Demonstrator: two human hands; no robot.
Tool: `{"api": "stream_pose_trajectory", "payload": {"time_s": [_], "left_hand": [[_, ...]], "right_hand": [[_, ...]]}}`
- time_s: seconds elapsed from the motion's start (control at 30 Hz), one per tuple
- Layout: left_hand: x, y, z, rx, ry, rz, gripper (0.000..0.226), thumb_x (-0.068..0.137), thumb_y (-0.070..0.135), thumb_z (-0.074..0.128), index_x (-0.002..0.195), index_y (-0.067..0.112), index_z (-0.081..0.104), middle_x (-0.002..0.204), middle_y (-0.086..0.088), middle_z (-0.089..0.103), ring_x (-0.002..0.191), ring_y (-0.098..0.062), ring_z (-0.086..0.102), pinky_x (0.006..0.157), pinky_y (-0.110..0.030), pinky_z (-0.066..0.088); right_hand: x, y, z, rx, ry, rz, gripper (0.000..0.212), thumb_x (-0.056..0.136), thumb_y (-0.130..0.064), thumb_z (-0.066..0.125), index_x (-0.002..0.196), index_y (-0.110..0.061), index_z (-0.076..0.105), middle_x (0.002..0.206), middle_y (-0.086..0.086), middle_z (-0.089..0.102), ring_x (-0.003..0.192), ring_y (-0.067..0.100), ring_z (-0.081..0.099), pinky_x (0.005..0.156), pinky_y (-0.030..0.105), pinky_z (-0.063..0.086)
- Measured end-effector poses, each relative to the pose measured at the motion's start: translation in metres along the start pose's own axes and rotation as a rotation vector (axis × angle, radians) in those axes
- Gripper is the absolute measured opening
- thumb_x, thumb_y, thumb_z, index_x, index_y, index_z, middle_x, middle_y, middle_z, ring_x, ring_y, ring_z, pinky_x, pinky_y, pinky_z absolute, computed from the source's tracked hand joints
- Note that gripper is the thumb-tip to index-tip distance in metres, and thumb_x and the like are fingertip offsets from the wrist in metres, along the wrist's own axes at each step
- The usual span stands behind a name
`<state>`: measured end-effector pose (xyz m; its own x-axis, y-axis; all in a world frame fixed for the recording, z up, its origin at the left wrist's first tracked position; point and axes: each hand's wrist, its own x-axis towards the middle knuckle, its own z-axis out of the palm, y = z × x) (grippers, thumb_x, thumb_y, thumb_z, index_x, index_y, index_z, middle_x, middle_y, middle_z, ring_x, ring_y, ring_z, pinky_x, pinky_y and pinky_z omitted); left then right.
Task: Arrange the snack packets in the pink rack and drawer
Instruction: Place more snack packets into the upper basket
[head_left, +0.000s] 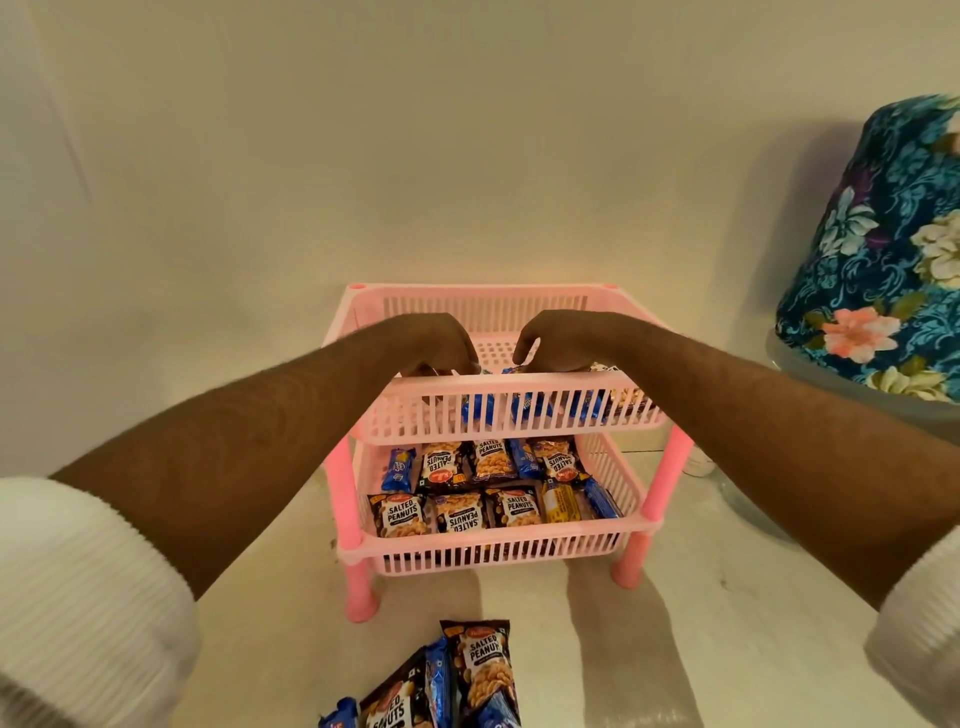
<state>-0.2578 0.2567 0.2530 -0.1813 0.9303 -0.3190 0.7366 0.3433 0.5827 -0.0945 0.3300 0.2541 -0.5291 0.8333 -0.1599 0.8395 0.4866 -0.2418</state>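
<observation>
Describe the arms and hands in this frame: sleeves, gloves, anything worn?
Both forearms are bare. Each arm has a white ribbed sleeve pushed up toward the elbow: left sleeve, right sleeve. The left hand and right hand have no gloves; no watch, band or ring shows on the visible parts.

A blue floral cloth drapes a rounded object at right, against the cream wall.

A home: floral fabric cover beside a plain wall.
</observation>
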Motion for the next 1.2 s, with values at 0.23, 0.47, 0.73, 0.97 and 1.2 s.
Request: {"api": "stream_pose_trajectory", "payload": {"time_s": [0.23, 0.47, 0.73, 0.97, 1.2], "left_hand": [[-0.016, 0.0, -0.004, -0.066, 0.236, 0.121, 0.022, 0.091, 0.016, 0.068, 0.112, 0.009, 0.068, 0.102, -0.012, 0.072, 0.087, -0.025, 0.073, 0.067, -0.03, 0.059], [-0.063, -0.016, 0.005, -0.214, 0.572, 0.303, 0.011, 0.091, 0.019, 0.066, 0.097, 0.012, 0.071, 0.089, -0.008, 0.074, 0.07, -0.017, 0.071, 0.07, -0.033, 0.061], [-0.129, -0.048, 0.114, -0.168, 0.72, 0.447, 0.007, 0.087, 0.022, 0.065, 0.086, 0.023, 0.072, 0.068, 0.004, 0.07, 0.062, -0.009, 0.066, 0.061, -0.024, 0.053], [-0.149, -0.127, 0.214, -0.232, 0.637, 0.143, 0.006, 0.09, 0.023, 0.066, 0.086, 0.023, 0.071, 0.07, 0.002, 0.068, 0.064, -0.013, 0.062, 0.062, -0.031, 0.052], [-0.182, -0.225, 0.273, -0.065, 0.654, -0.121, 0.012, 0.09, 0.018, 0.061, 0.096, 0.022, 0.071, 0.098, 0.001, 0.069, 0.09, -0.017, 0.062, 0.078, -0.03, 0.048]], "right_hand": [[-0.019, -0.002, -0.007, -0.001, 0.085, -0.038, 0.038, 0.089, -0.035, 0.073, 0.123, -0.021, 0.067, 0.128, 0.003, 0.062, 0.099, 0.019, 0.058, 0.059, 0.021, 0.044], [-0.067, -0.008, 0.002, 0.088, 0.503, -0.179, 0.026, 0.086, -0.043, 0.073, 0.102, -0.022, 0.07, 0.103, -0.005, 0.069, 0.089, 0.015, 0.063, 0.084, 0.035, 0.053], [-0.134, -0.004, 0.088, 0.32, 0.792, -0.306, 0.011, 0.087, -0.041, 0.065, 0.082, -0.032, 0.064, 0.061, -0.011, 0.06, 0.061, 0.007, 0.059, 0.059, 0.026, 0.043], [-0.154, 0.022, 0.21, 0.491, 0.353, -0.246, 0.014, 0.087, -0.031, 0.07, 0.074, -0.031, 0.064, 0.065, -0.013, 0.061, 0.061, 0.004, 0.057, 0.053, 0.023, 0.038], [-0.149, 0.043, 0.309, 0.474, 0.046, -0.1, 0.016, 0.083, -0.038, 0.073, 0.095, -0.027, 0.069, 0.096, -0.008, 0.068, 0.089, 0.014, 0.065, 0.073, 0.032, 0.053]]}}
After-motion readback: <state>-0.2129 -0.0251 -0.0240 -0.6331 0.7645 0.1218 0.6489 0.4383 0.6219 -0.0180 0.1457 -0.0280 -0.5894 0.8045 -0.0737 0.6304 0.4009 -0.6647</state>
